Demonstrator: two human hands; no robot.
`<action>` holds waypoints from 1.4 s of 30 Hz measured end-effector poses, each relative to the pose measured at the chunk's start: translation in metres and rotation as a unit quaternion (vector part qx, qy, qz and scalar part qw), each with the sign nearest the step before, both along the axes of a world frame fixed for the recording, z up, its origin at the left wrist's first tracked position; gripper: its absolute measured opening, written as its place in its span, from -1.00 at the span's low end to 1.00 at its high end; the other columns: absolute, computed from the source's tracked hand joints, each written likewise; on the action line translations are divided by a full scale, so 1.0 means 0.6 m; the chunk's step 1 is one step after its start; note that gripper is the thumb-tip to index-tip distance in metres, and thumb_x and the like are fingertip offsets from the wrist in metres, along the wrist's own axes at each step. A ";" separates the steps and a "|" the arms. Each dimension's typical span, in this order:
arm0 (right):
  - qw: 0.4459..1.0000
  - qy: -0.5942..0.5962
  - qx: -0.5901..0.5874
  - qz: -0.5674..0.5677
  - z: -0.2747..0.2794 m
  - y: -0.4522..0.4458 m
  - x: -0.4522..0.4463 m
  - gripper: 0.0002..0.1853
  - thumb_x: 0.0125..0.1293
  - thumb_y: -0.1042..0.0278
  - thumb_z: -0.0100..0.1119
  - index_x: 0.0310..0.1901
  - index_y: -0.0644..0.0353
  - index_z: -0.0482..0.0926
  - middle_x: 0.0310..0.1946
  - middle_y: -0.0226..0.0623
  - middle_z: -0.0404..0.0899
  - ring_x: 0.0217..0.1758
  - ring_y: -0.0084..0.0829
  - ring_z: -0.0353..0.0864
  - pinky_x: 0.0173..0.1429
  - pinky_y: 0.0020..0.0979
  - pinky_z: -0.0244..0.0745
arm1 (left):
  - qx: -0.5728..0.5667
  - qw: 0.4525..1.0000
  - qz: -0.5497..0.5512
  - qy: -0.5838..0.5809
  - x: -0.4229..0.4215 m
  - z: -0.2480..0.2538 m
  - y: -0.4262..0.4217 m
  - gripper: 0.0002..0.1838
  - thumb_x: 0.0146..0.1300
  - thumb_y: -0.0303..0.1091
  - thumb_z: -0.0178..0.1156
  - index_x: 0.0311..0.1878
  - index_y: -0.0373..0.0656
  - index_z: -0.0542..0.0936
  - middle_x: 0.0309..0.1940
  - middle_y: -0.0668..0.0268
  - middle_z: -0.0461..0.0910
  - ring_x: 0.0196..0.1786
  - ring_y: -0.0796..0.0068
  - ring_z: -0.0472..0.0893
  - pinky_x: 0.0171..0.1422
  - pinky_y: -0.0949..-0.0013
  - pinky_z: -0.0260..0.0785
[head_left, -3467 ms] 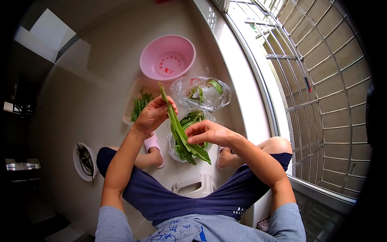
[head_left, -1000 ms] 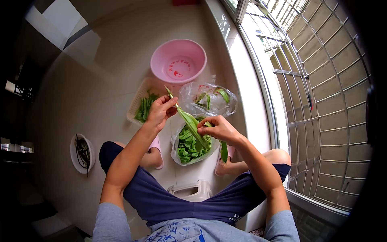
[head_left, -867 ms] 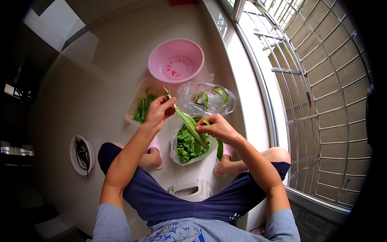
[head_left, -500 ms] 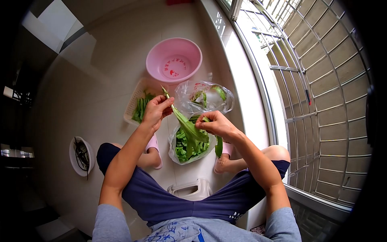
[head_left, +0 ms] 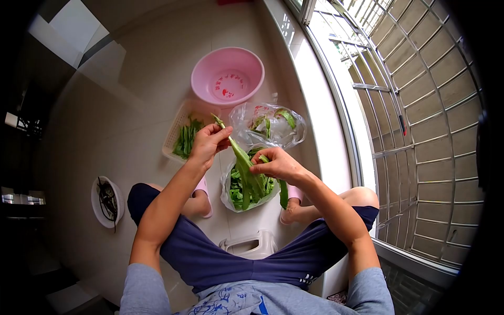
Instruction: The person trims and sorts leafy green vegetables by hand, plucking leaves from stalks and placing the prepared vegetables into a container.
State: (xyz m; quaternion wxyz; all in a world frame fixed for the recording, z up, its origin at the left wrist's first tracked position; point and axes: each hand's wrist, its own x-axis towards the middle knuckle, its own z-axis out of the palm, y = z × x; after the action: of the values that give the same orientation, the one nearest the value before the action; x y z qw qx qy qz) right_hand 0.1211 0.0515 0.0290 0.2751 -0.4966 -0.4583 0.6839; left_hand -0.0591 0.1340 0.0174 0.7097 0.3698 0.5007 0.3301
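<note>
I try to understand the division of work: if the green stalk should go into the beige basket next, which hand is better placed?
Probably the left hand: it pinches the green stalk near one end and is closer to the beige basket. The right hand is farther, at the leafy part.

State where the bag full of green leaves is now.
The bag is on the floor near the head view's centre, between the pink slippers and partly beneath the right hand.

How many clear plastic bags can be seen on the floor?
2: one bag between the feet, the other bag just beyond it, near the pink basin. More could be hidden.
</note>
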 end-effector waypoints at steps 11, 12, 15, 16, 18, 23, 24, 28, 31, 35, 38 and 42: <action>0.967 0.090 -0.148 -0.187 -0.031 0.009 0.019 -0.93 -0.05 0.47 0.09 -0.48 0.19 0.43 -0.70 -0.52 0.35 -0.72 -0.76 0.23 -0.67 -0.73 0.05 | 0.119 0.992 0.036 0.008 0.010 0.007 -0.015 -0.87 0.01 -0.41 0.16 -0.46 -0.23 0.42 -0.58 0.36 0.45 -0.55 0.60 0.45 -0.39 0.57 0.31; 0.959 0.111 -0.161 -0.206 -0.040 0.013 0.023 -0.93 -0.04 0.47 0.07 -0.48 0.16 0.40 -0.72 -0.52 0.34 -0.74 -0.76 0.22 -0.69 -0.75 0.04 | 0.123 0.991 0.037 0.019 0.011 0.011 -0.018 -0.88 0.03 -0.43 0.14 -0.45 -0.22 0.41 -0.57 0.37 0.45 -0.53 0.61 0.45 -0.36 0.57 0.33; 0.957 0.089 -0.157 -0.227 -0.040 0.017 0.024 -0.95 -0.04 0.48 0.07 -0.50 0.16 0.41 -0.73 -0.53 0.33 -0.74 -0.76 0.21 -0.69 -0.74 0.05 | 0.132 0.990 0.044 0.026 0.012 0.012 -0.021 -0.91 0.04 -0.44 0.12 -0.43 -0.20 0.40 -0.54 0.39 0.44 -0.50 0.61 0.45 -0.34 0.57 0.36; 0.957 0.088 -0.157 -0.226 -0.040 0.017 0.026 -0.95 -0.04 0.48 0.07 -0.50 0.16 0.41 -0.73 -0.53 0.33 -0.74 -0.76 0.21 -0.69 -0.74 0.05 | 0.137 0.989 0.049 0.022 0.012 0.011 -0.020 -0.91 0.05 -0.44 0.12 -0.44 -0.19 0.40 -0.54 0.40 0.44 -0.49 0.62 0.45 -0.34 0.57 0.36; 0.966 0.053 -0.144 -0.209 -0.041 0.016 0.032 -0.97 -0.08 0.44 0.09 -0.55 0.17 0.46 -0.75 -0.55 0.28 -0.73 -0.74 0.17 -0.68 -0.68 -0.02 | 0.137 0.986 0.090 0.005 0.002 0.004 -0.005 -0.91 0.05 -0.44 0.12 -0.44 -0.18 0.40 -0.53 0.41 0.43 -0.49 0.63 0.44 -0.34 0.57 0.35; 0.976 -0.104 0.047 -0.188 0.003 0.025 0.049 -0.83 -0.09 0.37 0.16 -0.47 0.31 0.53 -0.66 -0.45 0.42 -0.61 -0.68 0.32 -0.55 -0.63 0.19 | 0.084 0.988 0.125 -0.026 -0.044 0.014 0.030 -0.88 0.06 -0.35 0.12 -0.40 -0.10 0.38 -0.52 0.44 0.43 -0.46 0.62 0.43 -0.34 0.55 0.32; 0.963 -0.114 0.103 -0.224 -0.006 0.029 0.056 -0.83 -0.09 0.39 0.16 -0.46 0.33 0.53 -0.65 -0.42 0.44 -0.59 -0.65 0.35 -0.51 -0.60 0.23 | 0.085 0.988 0.126 -0.026 -0.051 0.015 0.032 -0.88 0.06 -0.35 0.12 -0.40 -0.10 0.38 -0.52 0.44 0.43 -0.46 0.62 0.43 -0.34 0.55 0.32; 0.906 -0.213 0.231 -0.282 -0.008 0.041 0.077 -0.86 -0.11 0.48 0.14 -0.44 0.31 0.54 -0.57 -0.25 0.49 -0.50 -0.51 0.45 -0.37 -0.51 0.34 | 0.017 0.988 0.141 -0.065 -0.079 0.019 0.035 -0.90 0.08 -0.34 0.10 -0.41 -0.09 0.39 -0.53 0.43 0.43 -0.47 0.61 0.43 -0.36 0.54 0.32; 0.875 -0.267 0.294 -0.275 -0.011 0.049 0.083 -0.85 -0.11 0.50 0.13 -0.41 0.26 0.54 -0.46 -0.22 0.51 -0.43 -0.39 0.49 -0.32 -0.47 0.37 | -0.010 0.988 0.134 -0.074 -0.089 0.022 0.031 -0.93 0.11 -0.35 0.06 -0.39 -0.09 0.39 -0.53 0.43 0.44 -0.47 0.60 0.44 -0.36 0.52 0.33; 0.809 -0.388 0.360 -0.255 -0.026 0.062 0.090 -0.76 -0.13 0.54 0.09 -0.31 0.18 0.52 -0.34 -0.22 0.49 -0.35 -0.22 0.49 -0.23 -0.38 0.39 | -0.032 0.988 0.099 -0.112 -0.104 0.015 0.031 -0.94 0.13 -0.36 0.03 -0.37 -0.10 0.41 -0.49 0.40 0.47 -0.41 0.60 0.47 -0.31 0.48 0.36; 0.800 -0.411 0.368 -0.238 -0.036 0.060 0.091 -0.73 -0.12 0.52 0.12 -0.28 0.17 0.53 -0.34 -0.22 0.50 -0.35 -0.26 0.50 -0.24 -0.40 0.41 | -0.038 0.987 0.095 -0.128 -0.108 0.013 0.034 -0.94 0.13 -0.36 0.03 -0.37 -0.10 0.42 -0.48 0.40 0.48 -0.40 0.59 0.47 -0.29 0.45 0.36; 0.909 -0.283 0.259 -0.162 -0.022 0.052 0.088 -0.83 0.03 0.36 0.11 -0.32 0.20 0.56 -0.46 -0.31 0.52 -0.36 -0.48 0.50 -0.34 -0.51 0.40 | -0.042 0.984 0.085 -0.149 -0.113 0.009 0.039 -0.93 0.14 -0.34 0.02 -0.37 -0.10 0.42 -0.48 0.39 0.48 -0.38 0.57 0.48 -0.26 0.45 0.36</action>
State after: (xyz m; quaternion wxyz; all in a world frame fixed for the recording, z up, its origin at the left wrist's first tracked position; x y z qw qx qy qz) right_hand 0.1739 0.0829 0.0157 0.3605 -0.6479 -0.5910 0.3179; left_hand -0.1269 0.1573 0.0227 0.7606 0.2426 0.4326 0.4190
